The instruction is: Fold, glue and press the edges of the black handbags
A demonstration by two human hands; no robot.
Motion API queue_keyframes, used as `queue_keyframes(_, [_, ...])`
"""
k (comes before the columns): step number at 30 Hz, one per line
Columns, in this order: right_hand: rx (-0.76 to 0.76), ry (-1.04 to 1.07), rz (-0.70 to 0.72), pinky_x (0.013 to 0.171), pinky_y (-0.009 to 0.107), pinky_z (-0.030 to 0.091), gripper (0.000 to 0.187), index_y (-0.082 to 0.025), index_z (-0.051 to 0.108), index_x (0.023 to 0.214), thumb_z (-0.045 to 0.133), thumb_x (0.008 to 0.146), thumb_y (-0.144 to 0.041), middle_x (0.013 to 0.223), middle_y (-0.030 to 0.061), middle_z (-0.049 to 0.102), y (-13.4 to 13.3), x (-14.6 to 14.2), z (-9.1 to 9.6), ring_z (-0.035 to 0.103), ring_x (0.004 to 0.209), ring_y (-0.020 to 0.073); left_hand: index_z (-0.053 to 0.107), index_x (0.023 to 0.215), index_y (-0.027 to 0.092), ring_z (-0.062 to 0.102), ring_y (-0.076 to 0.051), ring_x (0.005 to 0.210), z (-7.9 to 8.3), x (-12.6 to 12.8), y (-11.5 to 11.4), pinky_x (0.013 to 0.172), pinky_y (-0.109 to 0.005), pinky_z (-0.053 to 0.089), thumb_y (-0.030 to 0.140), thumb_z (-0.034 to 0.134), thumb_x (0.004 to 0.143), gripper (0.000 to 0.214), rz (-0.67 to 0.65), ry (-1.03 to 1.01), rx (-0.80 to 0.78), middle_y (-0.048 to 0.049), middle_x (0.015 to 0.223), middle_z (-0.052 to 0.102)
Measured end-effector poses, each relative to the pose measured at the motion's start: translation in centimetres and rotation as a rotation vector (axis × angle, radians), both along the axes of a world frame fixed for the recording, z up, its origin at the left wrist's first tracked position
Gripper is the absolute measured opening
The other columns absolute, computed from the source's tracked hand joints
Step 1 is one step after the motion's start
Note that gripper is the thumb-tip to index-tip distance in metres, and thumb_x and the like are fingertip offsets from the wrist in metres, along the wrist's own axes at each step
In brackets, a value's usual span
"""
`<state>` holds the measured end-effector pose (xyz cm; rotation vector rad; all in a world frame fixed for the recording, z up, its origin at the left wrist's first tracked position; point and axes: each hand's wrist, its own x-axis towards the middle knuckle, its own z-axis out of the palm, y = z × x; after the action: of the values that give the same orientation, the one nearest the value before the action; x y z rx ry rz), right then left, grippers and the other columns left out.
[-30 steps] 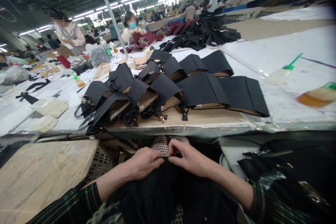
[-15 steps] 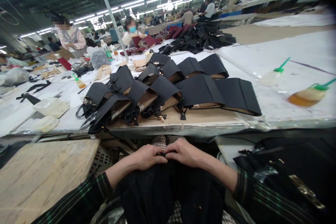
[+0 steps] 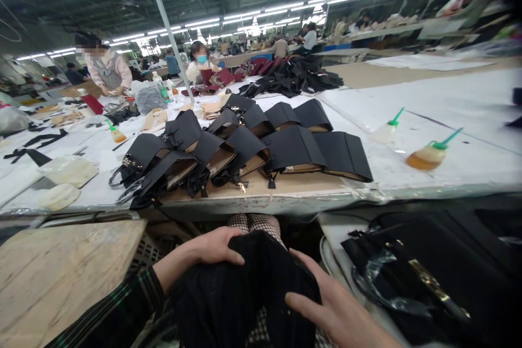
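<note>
A black cloth [image 3: 248,288] lies over my lap, below the table's front edge. My left hand [image 3: 214,246] rests on its upper left edge, fingers curled over the fabric with the thumb along it. My right hand [image 3: 326,304] lies flat on the cloth's right side, low in the view, fingers stretched out and together. A checked garment [image 3: 255,223] shows just beyond the cloth. On the table ahead stand several black handbags [image 3: 228,147] in two leaning rows.
Two glue bottles with green nozzles [image 3: 428,155] lie on the white table [image 3: 448,114] at right. A pile of black bag parts [image 3: 428,272] sits at my right, a wooden board [image 3: 61,266] at my left. Other people work at the far tables.
My hands were pinched together at the cloth's top edge; now they have parted, the right one sliding down and right to lie flat. The view has turned slightly right.
</note>
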<state>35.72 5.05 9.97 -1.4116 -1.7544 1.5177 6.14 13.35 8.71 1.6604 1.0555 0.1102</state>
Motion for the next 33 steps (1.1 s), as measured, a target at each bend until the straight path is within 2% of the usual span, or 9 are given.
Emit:
queue_keyframes(4, [-0.110, 0.194, 0.084, 0.091, 0.039, 0.051, 0.034, -0.020, 0.067, 0.113, 0.067, 0.086, -0.040, 0.105, 0.0064, 0.072, 1.5, 2.5, -0.4, 0.064, 0.101, 0.0307, 0.069, 0.098, 0.015, 0.063, -0.018, 0.078, 0.2, -1.0, 0.2, 0.069, -0.025, 0.049, 0.022, 0.071, 0.067, 0.031, -0.050, -0.017, -0.106, 0.0003, 0.087, 0.071])
queue_keyframes(8, [-0.246, 0.309, 0.232, 0.081, 0.033, 0.052, 0.035, -0.018, 0.070, 0.109, 0.072, 0.081, -0.039, 0.096, 0.0041, 0.072, 3.7, 4.4, -0.5, 0.065, 0.090, 0.0258, 0.070, 0.095, 0.018, 0.063, -0.017, 0.079, 1.6, -2.7, -0.1, 0.070, -0.023, 0.048, 0.020, 0.072, 0.067, 0.028, -0.173, 0.008, -0.132, 0.0027, 0.087, 0.071])
queue_keyframes(11, [-0.274, 0.340, 0.251, 0.074, 0.029, 0.050, 0.034, -0.015, 0.072, 0.103, 0.073, 0.079, -0.039, 0.089, 0.0024, 0.071, 4.4, 3.6, -1.7, 0.063, 0.079, 0.0212, 0.068, 0.099, 0.022, 0.065, -0.019, 0.084, 2.4, -2.9, -0.3, 0.070, -0.023, 0.048, 0.015, 0.069, 0.067, 0.033, -0.298, 0.146, -0.017, 0.0024, 0.092, 0.072])
queue_keyframes(14, [-0.319, 0.412, 0.229, 0.074, 0.028, 0.048, 0.033, -0.016, 0.072, 0.106, 0.073, 0.080, -0.036, 0.091, 0.0020, 0.071, 4.5, 2.6, -3.1, 0.062, 0.080, 0.0197, 0.063, 0.113, 0.026, 0.065, -0.025, 0.098, 2.9, -1.9, -0.2, 0.082, -0.029, 0.049, 0.021, 0.078, 0.062, 0.053, -0.310, 0.223, 0.139, -0.0008, 0.108, 0.071])
queue_keyframes(17, [-0.344, 0.454, 0.216, 0.075, 0.027, 0.048, 0.033, -0.018, 0.072, 0.109, 0.074, 0.079, -0.033, 0.094, 0.0015, 0.070, 4.3, 2.4, -3.7, 0.061, 0.082, 0.0195, 0.052, 0.134, 0.029, 0.060, -0.027, 0.113, 3.3, -0.6, 0.0, 0.095, -0.032, 0.045, 0.038, 0.084, 0.062, 0.079, -0.244, 0.102, 0.123, -0.0033, 0.125, 0.065])
queue_keyframes(20, [-0.344, 0.447, 0.205, 0.072, 0.027, 0.048, 0.034, -0.018, 0.073, 0.109, 0.073, 0.078, -0.032, 0.089, 0.0004, 0.070, 4.2, 2.5, -3.8, 0.061, 0.079, 0.0192, 0.055, 0.133, 0.026, 0.058, -0.024, 0.113, 3.5, 0.2, 0.9, 0.095, -0.030, 0.044, 0.048, 0.069, 0.081, 0.058, -0.226, -0.033, 0.031, -0.0034, 0.124, 0.064])
queue_keyframes(24, [-0.359, 0.480, 0.193, 0.082, 0.031, 0.050, 0.042, -0.020, 0.070, 0.118, 0.073, 0.078, -0.033, 0.096, 0.0011, 0.071, 4.4, 2.6, -3.9, 0.063, 0.090, 0.0235, 0.067, 0.104, 0.017, 0.058, -0.019, 0.093, 3.2, 0.8, 2.2, 0.082, -0.025, 0.043, 0.053, 0.041, 0.097, 0.045, -0.229, -0.014, -0.023, -0.0029, 0.099, 0.065])
queue_keyframes(27, [-0.370, 0.511, 0.194, 0.088, 0.034, 0.049, 0.045, -0.021, 0.068, 0.121, 0.073, 0.079, -0.035, 0.098, 0.0015, 0.071, 4.6, 2.8, -4.1, 0.063, 0.097, 0.0255, 0.066, 0.090, 0.017, 0.053, -0.015, 0.080, 2.9, 1.2, 2.7, 0.072, -0.023, 0.041, 0.052, 0.042, 0.097, 0.043, -0.236, 0.012, -0.040, 0.0001, 0.085, 0.060])
queue_keyframes(33, [-0.335, 0.508, 0.180, 0.085, 0.034, 0.051, 0.049, -0.019, 0.064, 0.126, 0.073, 0.082, -0.039, 0.106, 0.0040, 0.071, 5.2, 3.6, -4.5, 0.064, 0.096, 0.0249, 0.065, 0.090, 0.017, 0.047, -0.013, 0.072, 2.8, 2.1, 2.8, 0.065, -0.021, 0.038, 0.046, 0.046, 0.095, 0.035, -0.241, 0.046, -0.015, 0.0022, 0.078, 0.054])
